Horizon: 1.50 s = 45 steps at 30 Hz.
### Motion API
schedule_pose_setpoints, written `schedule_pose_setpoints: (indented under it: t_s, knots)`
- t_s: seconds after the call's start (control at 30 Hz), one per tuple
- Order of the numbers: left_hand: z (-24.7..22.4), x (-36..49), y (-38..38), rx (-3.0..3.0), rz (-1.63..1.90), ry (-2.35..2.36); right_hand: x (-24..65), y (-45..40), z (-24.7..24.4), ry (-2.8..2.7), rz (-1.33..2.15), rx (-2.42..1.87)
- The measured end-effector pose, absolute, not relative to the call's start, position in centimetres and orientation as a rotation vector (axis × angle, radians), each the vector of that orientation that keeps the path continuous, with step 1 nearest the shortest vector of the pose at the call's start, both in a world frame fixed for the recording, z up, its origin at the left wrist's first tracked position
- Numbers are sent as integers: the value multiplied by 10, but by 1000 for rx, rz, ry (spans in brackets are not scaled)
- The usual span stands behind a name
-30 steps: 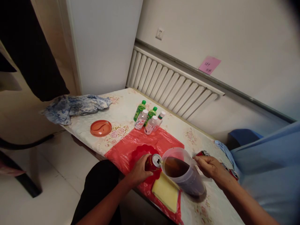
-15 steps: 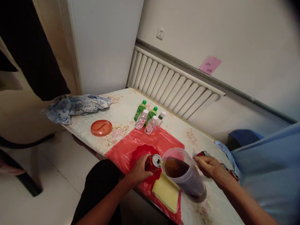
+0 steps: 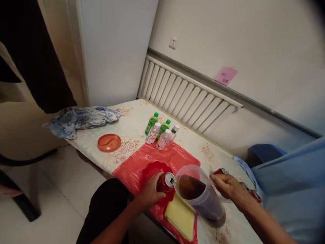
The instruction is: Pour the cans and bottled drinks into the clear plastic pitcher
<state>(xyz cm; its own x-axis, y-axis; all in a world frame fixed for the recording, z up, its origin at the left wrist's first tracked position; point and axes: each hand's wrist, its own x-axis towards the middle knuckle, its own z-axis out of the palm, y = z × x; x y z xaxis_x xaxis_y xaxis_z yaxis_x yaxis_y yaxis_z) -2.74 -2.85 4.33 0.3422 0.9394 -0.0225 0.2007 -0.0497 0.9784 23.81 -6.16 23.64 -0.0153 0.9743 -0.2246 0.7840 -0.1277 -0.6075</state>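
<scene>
The left hand (image 3: 151,192) curls round a red can (image 3: 163,183), its opening beside the rim of the tilted pitcher (image 3: 203,200) between both hands; the right hand (image 3: 225,185) clasps the pitcher's handle side — best to align rim and opening, tilting gently.

the left hand (image 3: 149,194) and the held can (image 3: 164,184) cover part of the red plate (image 3: 153,167). the right hand (image 3: 225,184) hides the gripped part of the jug (image 3: 209,205) and some of a red can (image 3: 221,171) beyond; its forearm (image 3: 266,217) partly covers more cans (image 3: 256,195). both forearms run off the bottom edge. writing on the pink note (image 3: 225,75) is too small to read. the blue curtain (image 3: 297,176) leaves the right edge.
</scene>
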Motion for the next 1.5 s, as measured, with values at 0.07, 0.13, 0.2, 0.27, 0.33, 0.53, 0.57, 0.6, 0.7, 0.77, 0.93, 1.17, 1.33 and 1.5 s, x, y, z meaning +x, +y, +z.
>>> schedule_pose_setpoints:
  t_s: [0.07,0.13,0.2,0.27,0.33,0.53,0.57,0.6,0.7,0.77,0.93,1.17,1.33,1.5]
  knots:
    - [43,-27,-29,1504,849,1077,237,-61,238,-1843,890,-1970]
    - [43,-27,-28,1491,847,1077,236,-61,238,-1841,889,-1972]
    - [42,-27,-28,1491,851,1065,237,-61,238,-1836,878,-1979]
    - [41,-27,-27,1492,861,1055,238,-60,236,-1827,877,-1982]
    - [40,-26,-27,1481,877,1056,240,-60,234,-1821,886,-1976]
    - [38,-26,-27,1486,894,1044,239,-59,234,-1826,902,-1978]
    - [38,-26,-27,1490,895,1042,239,-59,234,-1824,900,-1977]
    - [37,-26,-27,1494,895,1043,238,-59,235,-1820,901,-1975]
    - [36,-26,-26,1491,898,1061,237,-59,235,-1818,903,-1982]
    - [36,-26,-26,1487,899,1066,236,-58,235,-1830,897,-1986]
    - [35,-28,-27,1483,893,1070,235,-58,237,-1848,890,-1987]
    - [40,-30,-26,1484,871,1052,233,-58,237,-1859,880,-1996]
    - [40,-29,-27,1478,874,1056,233,-57,238,-1882,855,-2003]
    - [37,-28,-27,1485,874,1029,235,-57,237,-1884,856,-1995]
